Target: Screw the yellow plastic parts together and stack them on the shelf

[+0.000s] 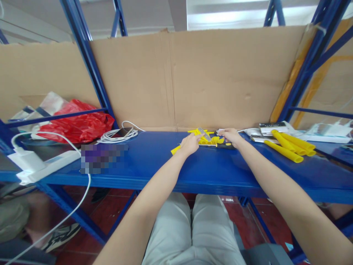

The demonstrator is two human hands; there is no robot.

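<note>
My left hand (190, 143) is closed over a yellow piece (175, 150), whose end sticks out below the hand. Just beyond its fingertips is a small grey, flat part (203, 133) among several yellow parts (219, 140). My right hand (231, 135) is to the right of them, its fingers bent together near a small silvery item (220, 131); what they grip is too small to make out. A screwdriver (224, 146) with a black and yellow handle lies below the right hand, its metal shaft pointing left.
Several yellow tubes (292, 145) lie on the right of the blue shelf (154, 162), beside a small box (273, 127). At left are a coiled white cable (117, 137), a red plastic bag (78, 121) and a power strip (52, 167). Cardboard (215, 81) stands behind.
</note>
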